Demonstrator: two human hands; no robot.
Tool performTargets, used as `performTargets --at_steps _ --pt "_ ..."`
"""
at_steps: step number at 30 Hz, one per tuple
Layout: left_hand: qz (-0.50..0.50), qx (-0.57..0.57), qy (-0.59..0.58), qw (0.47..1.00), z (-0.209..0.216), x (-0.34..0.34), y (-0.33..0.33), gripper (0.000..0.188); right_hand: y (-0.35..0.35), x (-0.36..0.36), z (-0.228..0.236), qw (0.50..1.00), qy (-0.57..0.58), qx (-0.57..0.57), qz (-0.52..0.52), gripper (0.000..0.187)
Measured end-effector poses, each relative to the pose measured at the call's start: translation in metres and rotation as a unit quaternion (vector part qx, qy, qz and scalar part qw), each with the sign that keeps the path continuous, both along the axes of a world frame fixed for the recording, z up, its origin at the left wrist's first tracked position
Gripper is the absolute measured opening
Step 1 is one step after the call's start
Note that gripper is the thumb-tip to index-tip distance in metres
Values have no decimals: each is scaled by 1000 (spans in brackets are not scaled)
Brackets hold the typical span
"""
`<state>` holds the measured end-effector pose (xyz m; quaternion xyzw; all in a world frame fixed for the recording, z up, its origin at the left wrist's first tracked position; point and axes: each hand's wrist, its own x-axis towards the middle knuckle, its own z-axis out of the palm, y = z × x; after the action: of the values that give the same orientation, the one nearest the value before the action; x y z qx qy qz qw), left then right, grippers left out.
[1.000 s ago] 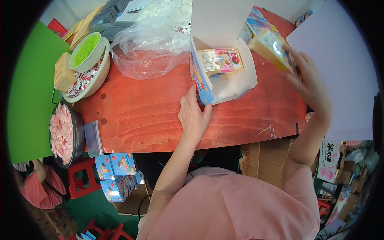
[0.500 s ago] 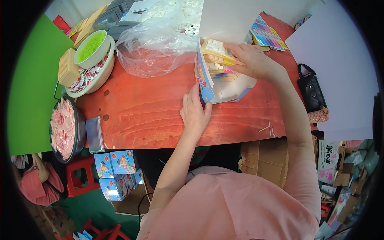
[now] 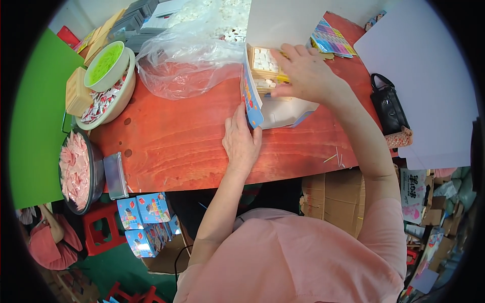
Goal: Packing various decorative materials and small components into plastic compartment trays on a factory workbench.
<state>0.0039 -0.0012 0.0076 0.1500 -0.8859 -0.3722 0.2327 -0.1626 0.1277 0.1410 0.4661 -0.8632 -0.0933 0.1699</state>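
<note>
An open cardboard box (image 3: 253, 107), blue printed outside and white inside, lies on the red table with its white lid (image 3: 280, 25) raised at the back. My left hand (image 3: 241, 139) grips the box's near left corner, fingers along the side and thumb at the front. Inside, at the far left, sits a pale yellow tray of white cubes (image 3: 264, 59). More white pieces (image 3: 265, 83) show just nearer. Over the box's right part hovers my right hand (image 3: 309, 73), its fingers spread and thumb apart. A yellow piece shows partly beneath it; the rest is hidden.
Left of the box lies a clear plastic bag (image 3: 189, 70). Bowls with green strips (image 3: 105, 65) and small packets (image 3: 101, 103) stand far left, beside a dark basin of pink packets (image 3: 76, 166). A black bag (image 3: 390, 108) hangs at right. Blue boxes (image 3: 144, 212) are stacked below the table edge.
My right hand has loosened and its fingers have spread off the tray. The tray now sits flatter in the box, with its white cubes more exposed. My left hand keeps its hold.
</note>
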Motion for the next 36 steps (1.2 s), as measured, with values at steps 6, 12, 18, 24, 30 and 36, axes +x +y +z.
performTargets --at_steps 6,12,18,24,30,36 --pt "-16 -15 -13 1000 -2 0 -2 71 -37 4 -3 995 -35 50 -77 86" --pt "-13 -18 -27 999 0 -2 3 69 -42 14 -24 986 53 67 -140 77" --pt "8 -46 28 999 -10 -2 -1 59 -49 33 -29 990 4 40 -135 74" --pt "-21 -31 -18 999 -2 -2 1 67 -40 35 -50 990 -11 -53 -132 82" --pt "-12 -52 -14 998 -5 -3 3 67 -49 35 -44 984 -62 -44 -163 81" --pt "7 -83 -6 997 -4 -1 5 62 -50 42 -51 983 9 -32 -179 70"
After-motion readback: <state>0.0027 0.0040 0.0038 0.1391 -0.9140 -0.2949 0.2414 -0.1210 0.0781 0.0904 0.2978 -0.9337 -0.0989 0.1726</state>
